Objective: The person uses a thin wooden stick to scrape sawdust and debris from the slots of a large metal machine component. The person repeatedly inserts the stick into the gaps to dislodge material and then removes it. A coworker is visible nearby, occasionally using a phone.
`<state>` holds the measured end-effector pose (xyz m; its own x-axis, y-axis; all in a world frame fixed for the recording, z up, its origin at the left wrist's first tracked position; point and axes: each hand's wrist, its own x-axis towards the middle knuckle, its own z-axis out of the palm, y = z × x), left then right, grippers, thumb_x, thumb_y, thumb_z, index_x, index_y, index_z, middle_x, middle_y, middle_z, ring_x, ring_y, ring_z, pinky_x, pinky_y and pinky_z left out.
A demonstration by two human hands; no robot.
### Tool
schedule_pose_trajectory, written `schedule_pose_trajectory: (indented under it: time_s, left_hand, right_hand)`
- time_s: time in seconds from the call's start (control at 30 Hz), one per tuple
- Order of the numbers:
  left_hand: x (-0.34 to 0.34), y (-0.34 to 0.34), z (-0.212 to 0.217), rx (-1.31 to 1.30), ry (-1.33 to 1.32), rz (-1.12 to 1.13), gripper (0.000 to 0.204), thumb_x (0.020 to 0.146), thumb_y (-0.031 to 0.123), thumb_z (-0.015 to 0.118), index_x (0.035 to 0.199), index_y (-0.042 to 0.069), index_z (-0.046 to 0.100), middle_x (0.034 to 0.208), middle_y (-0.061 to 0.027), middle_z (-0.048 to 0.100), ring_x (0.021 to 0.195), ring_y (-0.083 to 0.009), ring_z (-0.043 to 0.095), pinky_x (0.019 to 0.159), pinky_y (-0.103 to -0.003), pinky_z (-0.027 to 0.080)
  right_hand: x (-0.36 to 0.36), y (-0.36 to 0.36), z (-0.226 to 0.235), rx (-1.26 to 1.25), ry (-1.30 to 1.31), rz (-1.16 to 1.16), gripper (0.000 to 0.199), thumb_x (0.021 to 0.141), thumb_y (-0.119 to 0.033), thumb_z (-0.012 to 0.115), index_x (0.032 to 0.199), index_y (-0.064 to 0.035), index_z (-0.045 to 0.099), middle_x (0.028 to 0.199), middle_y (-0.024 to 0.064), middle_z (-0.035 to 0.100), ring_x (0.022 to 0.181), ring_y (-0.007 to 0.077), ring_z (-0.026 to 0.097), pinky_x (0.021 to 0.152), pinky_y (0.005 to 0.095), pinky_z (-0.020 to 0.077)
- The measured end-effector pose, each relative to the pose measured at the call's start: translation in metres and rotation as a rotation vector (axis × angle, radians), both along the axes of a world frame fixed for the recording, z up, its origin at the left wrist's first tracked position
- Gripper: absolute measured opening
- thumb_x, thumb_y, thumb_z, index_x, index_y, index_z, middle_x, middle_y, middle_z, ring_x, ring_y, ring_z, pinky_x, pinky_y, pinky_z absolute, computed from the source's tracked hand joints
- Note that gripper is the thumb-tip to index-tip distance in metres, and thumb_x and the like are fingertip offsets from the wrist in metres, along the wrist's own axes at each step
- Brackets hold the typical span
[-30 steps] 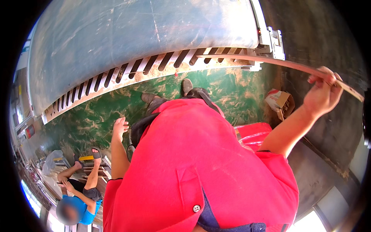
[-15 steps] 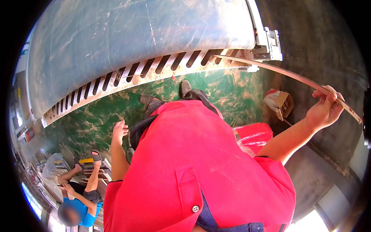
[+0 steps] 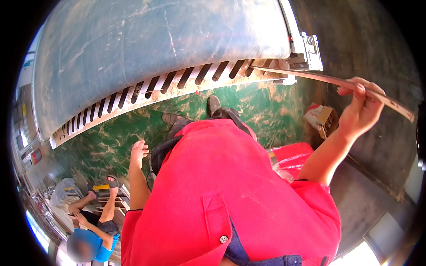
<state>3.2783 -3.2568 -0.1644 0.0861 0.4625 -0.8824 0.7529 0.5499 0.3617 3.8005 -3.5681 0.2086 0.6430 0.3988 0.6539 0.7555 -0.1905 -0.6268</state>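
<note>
My right hand [image 3: 361, 106] is closed around a long, thin wooden strip [image 3: 310, 75], gripping it toward its outer end. The strip's other end reaches leftward to the slotted front ledge [image 3: 195, 79] under a wide blue-grey belt [image 3: 168, 33]. Whether that far end touches the ledge or hangs just over it, I cannot tell. Beside my body on the left, my left hand [image 3: 140, 153] hangs with loosely bent fingers and holds nothing.
Wood dust streaks the green floor [image 3: 248, 104]. On the right are an open cardboard box [image 3: 326, 122] and a shiny red bag [image 3: 293, 155]. A person in a blue top [image 3: 104, 250] sits at the lower left. Dark panels [image 3: 355, 44] stand along the right.
My right hand has moved up and a little left with the wooden strip. The strip's outer end has risen. My left hand has hardly moved.
</note>
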Motion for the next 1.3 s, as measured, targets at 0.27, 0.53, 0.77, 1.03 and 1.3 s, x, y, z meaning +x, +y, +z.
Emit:
schedule_pose_trajectory:
  time_s: [0.27,0.53,0.77,1.03,1.3]
  left_hand:
    - [-0.011,-0.006,-0.006,-0.020,-0.023,0.019,0.036,0.092,0.039,0.055,0.115,0.012,0.056,0.089,-0.0033,0.063,0.068,-0.0141,0.058,0.061,-0.030,0.047]
    - [0.009,-0.016,0.008,0.006,-0.110,0.060,0.044,0.093,0.035,0.046,0.057,0.011,0.048,0.050,-0.0049,0.048,0.041,-0.0192,0.049,0.036,-0.033,0.036]
    - [-0.002,-0.003,-0.033,0.035,-0.052,0.023,0.029,0.093,0.035,0.054,0.102,0.008,0.057,0.086,-0.0064,0.065,0.065,-0.0179,0.062,0.058,-0.034,0.050]
    - [0.016,0.003,-0.021,0.061,-0.070,-0.028,0.029,0.092,0.035,0.054,0.101,0.008,0.057,0.087,-0.0065,0.065,0.066,-0.0182,0.062,0.058,-0.033,0.049]
    - [0.009,-0.001,-0.014,0.062,-0.053,0.005,0.030,0.092,0.036,0.053,0.106,0.009,0.057,0.084,-0.0054,0.064,0.064,-0.0169,0.061,0.056,-0.032,0.049]
  right_hand:
    - [0.041,-0.011,0.010,0.003,0.402,0.026,0.013,0.094,-0.010,0.056,0.100,0.0001,0.049,0.082,0.0120,0.062,0.058,0.0139,0.056,0.054,0.0259,0.0465]
    - [0.115,-0.049,-0.005,0.014,0.412,0.137,0.017,0.097,-0.023,0.052,0.093,-0.0073,0.047,0.067,0.0042,0.050,0.054,0.0115,0.047,0.049,0.0250,0.0365]
    - [0.105,-0.074,-0.006,0.195,0.533,0.118,0.016,0.095,-0.019,0.055,0.098,-0.0084,0.043,0.074,0.0051,0.055,0.055,0.0112,0.052,0.047,0.0226,0.0422]
    - [0.086,-0.065,-0.006,0.198,0.470,0.051,0.011,0.095,-0.012,0.053,0.099,-0.0057,0.045,0.075,0.0048,0.056,0.051,0.0095,0.051,0.044,0.0209,0.0411]
    - [0.038,-0.051,-0.007,0.236,0.354,-0.150,0.005,0.094,-0.006,0.052,0.094,-0.0051,0.048,0.071,0.0018,0.051,0.050,0.0067,0.045,0.045,0.0204,0.0375]
